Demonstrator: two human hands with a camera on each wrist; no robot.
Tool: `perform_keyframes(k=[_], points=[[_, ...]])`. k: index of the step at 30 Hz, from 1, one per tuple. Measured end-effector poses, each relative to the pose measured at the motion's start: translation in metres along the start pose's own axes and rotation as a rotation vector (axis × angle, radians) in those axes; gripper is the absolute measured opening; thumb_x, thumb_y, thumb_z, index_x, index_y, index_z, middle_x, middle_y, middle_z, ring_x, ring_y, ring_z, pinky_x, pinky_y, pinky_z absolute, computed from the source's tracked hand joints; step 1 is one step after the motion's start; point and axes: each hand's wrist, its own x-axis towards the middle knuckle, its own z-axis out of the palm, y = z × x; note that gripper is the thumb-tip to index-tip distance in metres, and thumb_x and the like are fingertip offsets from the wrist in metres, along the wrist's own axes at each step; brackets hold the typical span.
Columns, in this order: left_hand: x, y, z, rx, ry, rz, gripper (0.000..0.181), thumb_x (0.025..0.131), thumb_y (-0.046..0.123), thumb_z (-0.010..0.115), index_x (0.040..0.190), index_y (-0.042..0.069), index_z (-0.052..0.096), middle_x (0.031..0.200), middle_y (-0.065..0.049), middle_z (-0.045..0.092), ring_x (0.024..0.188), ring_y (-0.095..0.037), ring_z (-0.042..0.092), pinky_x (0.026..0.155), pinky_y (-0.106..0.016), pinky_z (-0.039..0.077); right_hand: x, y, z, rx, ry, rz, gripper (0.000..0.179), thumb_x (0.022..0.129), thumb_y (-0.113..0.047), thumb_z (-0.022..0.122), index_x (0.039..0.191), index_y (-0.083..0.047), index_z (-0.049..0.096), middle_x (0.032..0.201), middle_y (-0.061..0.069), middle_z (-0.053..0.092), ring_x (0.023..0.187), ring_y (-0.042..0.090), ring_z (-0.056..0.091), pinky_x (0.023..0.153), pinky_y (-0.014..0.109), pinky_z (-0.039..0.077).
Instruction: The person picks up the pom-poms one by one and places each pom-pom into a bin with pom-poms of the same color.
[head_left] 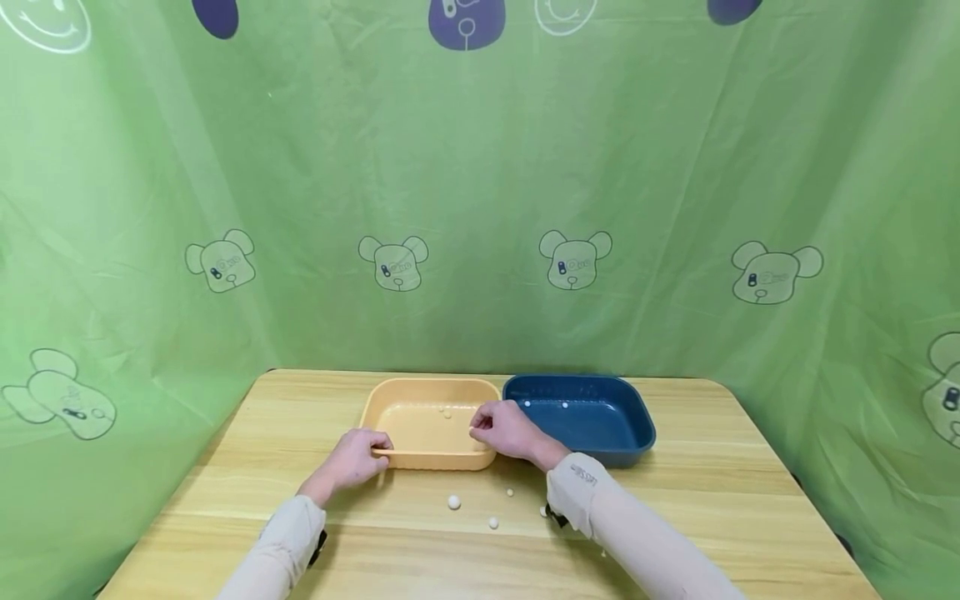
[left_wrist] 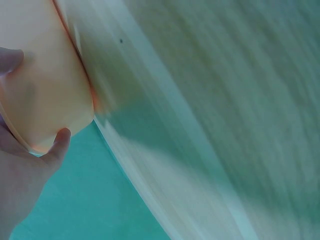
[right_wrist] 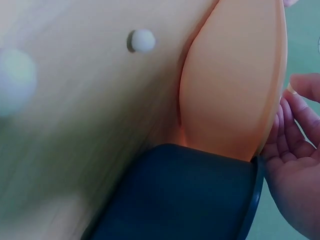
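An orange plastic basin (head_left: 431,460) and a dark blue one (head_left: 622,457) stand side by side on the table. My left hand (head_left: 354,457) grips the orange basin's near left corner, its fingers at the rim and outer wall in the left wrist view. Above the right end of that basin, my right hand (head_left: 510,429) pinches a tiny white ball (right_wrist: 291,89) between thumb and fingertip; the fingers largely cover it. A couple of small pale balls (head_left: 447,414) lie inside the orange basin. Two white balls show in the blue basin, one of them (head_left: 565,405) near its far wall.
Several white balls of differing sizes lie on the wooden table (head_left: 300,400) in front of the basins, among them a larger ball (head_left: 453,502) and a smaller one (head_left: 492,523). A green curtain (head_left: 480,333) hangs behind and on both sides.
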Motion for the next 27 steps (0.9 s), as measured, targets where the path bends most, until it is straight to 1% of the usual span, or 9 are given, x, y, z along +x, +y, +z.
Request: perform_keyframes(k=[9, 19, 27], points=[[0.000, -0.002, 0.001, 0.006, 0.000, 0.003, 0.015, 0.069, 0.006, 0.066, 0.071, 0.020, 0.063, 0.070, 0.010, 0.054, 0.070, -0.011, 0.048, 0.067, -0.032, 0.041, 0.006, 0.003, -0.001, -0.018, 0.009, 0.009, 0.005, 0.084, -0.013, 0.068, 0.079, -0.012, 0.069, 0.071, -0.008, 0.060, 0.068, 0.008, 0.054, 0.064, 0.024, 0.047], [0.001, 0.001, 0.000, 0.009, 0.007, -0.006, 0.016, 0.069, 0.006, 0.067, 0.070, 0.021, 0.062, 0.070, 0.010, 0.054, 0.069, -0.011, 0.048, 0.066, -0.033, 0.041, 0.016, 0.008, 0.000, 0.012, 0.017, 0.065, 0.006, 0.084, -0.010, 0.067, 0.078, -0.012, 0.068, 0.072, -0.005, 0.060, 0.069, 0.010, 0.054, 0.064, 0.025, 0.047], [0.001, 0.000, 0.001, 0.007, 0.004, -0.001, 0.016, 0.069, 0.006, 0.067, 0.070, 0.021, 0.062, 0.070, 0.010, 0.054, 0.070, -0.011, 0.048, 0.067, -0.032, 0.041, 0.021, 0.011, 0.000, 0.019, 0.040, 0.067, 0.006, 0.082, -0.010, 0.068, 0.077, -0.010, 0.068, 0.069, -0.005, 0.060, 0.065, 0.009, 0.054, 0.062, 0.024, 0.047]])
